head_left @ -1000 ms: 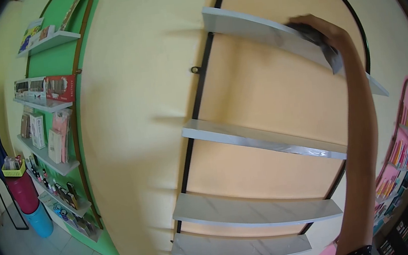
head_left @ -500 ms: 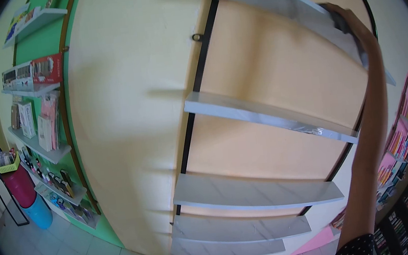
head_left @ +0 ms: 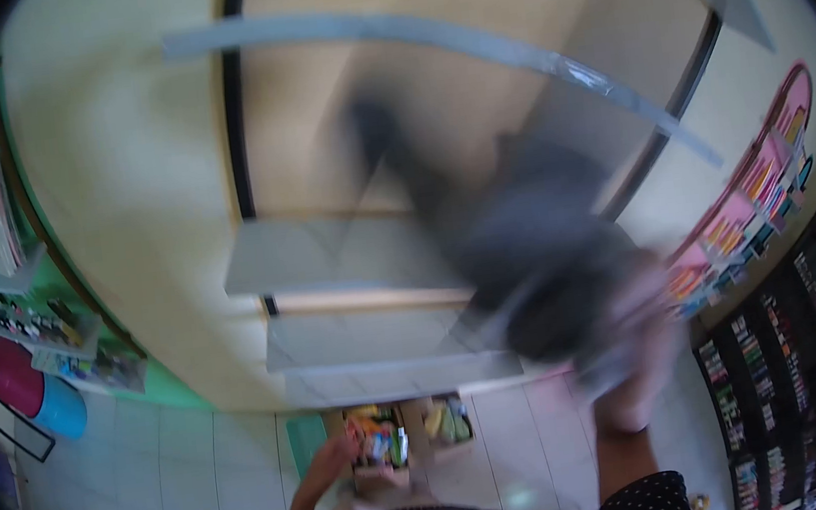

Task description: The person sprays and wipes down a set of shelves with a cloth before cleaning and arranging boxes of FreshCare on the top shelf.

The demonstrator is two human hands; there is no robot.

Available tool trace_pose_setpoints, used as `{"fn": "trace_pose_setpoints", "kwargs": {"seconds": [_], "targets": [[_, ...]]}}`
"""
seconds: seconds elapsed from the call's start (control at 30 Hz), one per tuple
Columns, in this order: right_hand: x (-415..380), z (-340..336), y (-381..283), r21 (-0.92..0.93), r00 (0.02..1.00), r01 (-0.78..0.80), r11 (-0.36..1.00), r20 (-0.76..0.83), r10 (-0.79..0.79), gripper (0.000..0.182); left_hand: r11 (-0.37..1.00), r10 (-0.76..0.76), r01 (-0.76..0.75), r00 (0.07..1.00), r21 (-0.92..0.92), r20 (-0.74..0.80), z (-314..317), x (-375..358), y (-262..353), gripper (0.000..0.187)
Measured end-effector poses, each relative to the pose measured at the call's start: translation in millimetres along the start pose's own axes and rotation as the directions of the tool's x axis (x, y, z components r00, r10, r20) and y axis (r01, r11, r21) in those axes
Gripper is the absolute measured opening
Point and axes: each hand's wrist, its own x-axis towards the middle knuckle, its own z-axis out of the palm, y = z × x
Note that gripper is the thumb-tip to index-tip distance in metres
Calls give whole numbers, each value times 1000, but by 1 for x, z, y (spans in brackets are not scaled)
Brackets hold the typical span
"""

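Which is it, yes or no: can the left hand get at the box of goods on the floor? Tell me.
Probably yes. The left hand hangs low, right beside the box of goods on the floor, with nothing between them. The blurred right hand holds a dark cloth off to the side.

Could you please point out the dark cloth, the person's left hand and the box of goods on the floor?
dark cloth [head_left: 541, 270], head view, on its blurred dark middle.
left hand [head_left: 335, 457], head view, on the back of the hand.
box of goods [head_left: 381, 437], head view, on the colourful contents.

Right hand [head_left: 633, 370] grips a blurred grey cloth [head_left: 541, 270] before bare white shelves [head_left: 327, 254].
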Motion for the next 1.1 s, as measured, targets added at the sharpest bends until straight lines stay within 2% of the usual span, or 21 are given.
{"fn": "trace_pose_setpoints", "kwargs": {"seconds": [0.03,0.07,0.1,0.13,0.2,0.27,0.33,0.4,0.43,0.47,0.5,0.53,0.57,0.6,0.63,0.67,0.73,0.77,0.87,1.03,1.1], "targets": [[-25,-8,12,181,973,-188,965,167,158,22,973,83,-94,995,212,63,-8,18,-37,33],[-42,1,23,240,727,-657,714,452,517,27,971,234,-233,972,-48,18,16,3,2,44],[-69,16,45,313,644,-764,564,427,635,29,958,249,-244,968,-153,19,25,1,35,53],[-100,28,70,381,536,-836,395,412,737,31,866,90,-61,995,-496,35,57,-21,142,52],[-144,33,101,664,415,-748,6,460,785,36,624,118,47,981,-780,153,70,-10,129,54],[-165,30,108,769,383,-621,-154,468,796,36,755,-27,74,996,-651,83,83,0,114,50],[-191,20,118,784,394,-620,-19,332,857,37,864,-130,116,992,-489,5,97,4,109,47],[-220,6,128,810,321,-579,-94,333,887,39,937,-318,307,947,-165,-44,107,4,109,43],[-238,-4,134,842,342,-536,-60,282,897,39,999,-42,43,998,22,-50,110,4,88,41],[-253,-11,134,868,360,-496,-25,232,903,40,941,58,-44,998,335,-32,118,-3,108,41],[-263,-17,124,767,664,-502,400,46,746,43,784,143,-123,990,608,16,131,-10,145,42],[-269,-24,122,769,653,-516,377,69,754,43,752,186,-228,973,619,133,145,-13,181,40],[-275,-31,119,785,508,-548,289,37,860,41,734,255,-365,930,572,266,160,-14,216,40],[-280,-35,120,800,347,-565,202,8,938,41,459,338,-594,804,661,489,175,-15,252,38],[-284,-34,127,850,341,-476,226,-59,938,42,249,642,-764,591,596,489,202,-15,264,26],[-297,-41,131,848,331,-489,204,-36,943,42,151,442,-849,516,507,733,219,-20,293,27],[-287,-57,127,785,124,-617,-46,154,980,42,208,435,-827,556,522,709,225,-22,287,28],[-297,-59,131,824,86,-567,-7,68,994,40,244,428,-816,576,524,696,229,-23,285,29],[-329,-71,147,756,162,-648,97,12,987,37,347,397,-781,624,519,673,237,-27,276,31],[-347,-94,152,776,119,-626,72,4,993,33,476,369,-762,627,439,686,258,-30,268,34],[-358,-101,154,596,152,-783,180,-98,984,31,510,366,-762,613,401,700,267,-28,268,36]]}}
